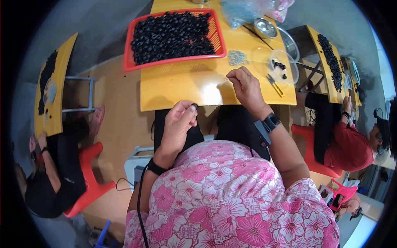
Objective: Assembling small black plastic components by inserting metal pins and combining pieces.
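Observation:
My left hand (175, 128) is closed just off the table's front edge. Between its thumb and fingertips it pinches a small black ring-shaped part (194, 106). Over the front of the yellow table (173, 89), my right hand (248, 87) is raised with thumb and forefinger pressed together; whatever they hold is too small to make out. Just beyond it lies a little heap of tiny silvery pieces (237, 58). A red plastic basket (128, 47) at the back left holds many small black parts (171, 37) like those in my left hand.
Right of my right hand are a yellow utility knife (276, 87) and a clear plastic tub (294, 70) with several black parts. Behind stand a metal bowl (265, 28) and plastic bags (240, 12). People sit at side tables left (53, 93) and right (326, 62).

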A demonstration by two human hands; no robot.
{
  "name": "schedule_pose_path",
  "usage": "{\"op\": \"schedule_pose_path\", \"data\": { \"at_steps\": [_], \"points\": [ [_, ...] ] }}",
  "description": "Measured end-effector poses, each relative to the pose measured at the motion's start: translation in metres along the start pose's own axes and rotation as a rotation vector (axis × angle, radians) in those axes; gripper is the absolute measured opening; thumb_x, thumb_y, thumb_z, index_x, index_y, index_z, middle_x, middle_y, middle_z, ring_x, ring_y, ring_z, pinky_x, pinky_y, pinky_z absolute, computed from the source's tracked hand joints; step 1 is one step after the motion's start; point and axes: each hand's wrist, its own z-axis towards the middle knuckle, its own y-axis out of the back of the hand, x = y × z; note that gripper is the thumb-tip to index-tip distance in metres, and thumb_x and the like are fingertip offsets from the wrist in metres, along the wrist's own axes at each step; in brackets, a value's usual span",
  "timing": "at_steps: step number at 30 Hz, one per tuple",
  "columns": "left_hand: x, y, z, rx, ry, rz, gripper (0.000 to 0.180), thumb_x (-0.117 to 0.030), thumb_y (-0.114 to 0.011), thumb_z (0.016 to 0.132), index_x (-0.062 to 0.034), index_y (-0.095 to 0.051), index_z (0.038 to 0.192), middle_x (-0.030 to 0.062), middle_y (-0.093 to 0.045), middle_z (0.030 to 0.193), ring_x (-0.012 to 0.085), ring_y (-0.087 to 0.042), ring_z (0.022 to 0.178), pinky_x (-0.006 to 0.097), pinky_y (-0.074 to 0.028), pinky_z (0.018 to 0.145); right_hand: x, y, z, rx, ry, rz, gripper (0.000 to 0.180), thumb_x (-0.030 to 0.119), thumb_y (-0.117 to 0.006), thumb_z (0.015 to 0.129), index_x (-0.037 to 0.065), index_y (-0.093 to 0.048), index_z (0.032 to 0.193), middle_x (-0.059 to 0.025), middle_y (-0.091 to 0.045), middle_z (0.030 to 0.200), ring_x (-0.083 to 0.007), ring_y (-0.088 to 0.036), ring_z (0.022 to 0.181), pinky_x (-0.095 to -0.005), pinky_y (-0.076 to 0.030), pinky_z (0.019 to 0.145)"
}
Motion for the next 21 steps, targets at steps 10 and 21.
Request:
{"op": "schedule_pose_path", "data": {
  "at_steps": [10,21],
  "points": [
    [-0.009,-0.002,-0.012,0.087,-0.046,-0.195,0.018,-0.022,-0.055,0.095,-0.0084,-0.055,0.106,-0.0006,-0.052,0.085,0.0064,-0.046,0.072,0.024,-0.043,0.07,0.09,0.007,0.003,0.215,0.402,0.151,0.02,0.003,-0.06,0.075,0.01,-0.056,0.093,-0.0069,-0.055,0.082,-0.0272,-0.061,0.066,-0.0348,-0.051,0.055],
    [-0.007,-0.001,-0.017,0.023,-0.107,-0.223,0.014,-0.022,-0.057,0.093,-0.0094,-0.056,0.098,-0.0034,-0.051,0.08,0.0046,-0.046,0.069,0.022,-0.043,0.068,0.115,0.008,-0.001,0.236,0.499,-0.07,0.019,0.006,-0.06,0.073,0.006,-0.055,0.091,-0.0086,-0.052,0.08,-0.027,-0.06,0.064,-0.0347,-0.05,0.055]
  ]
}}
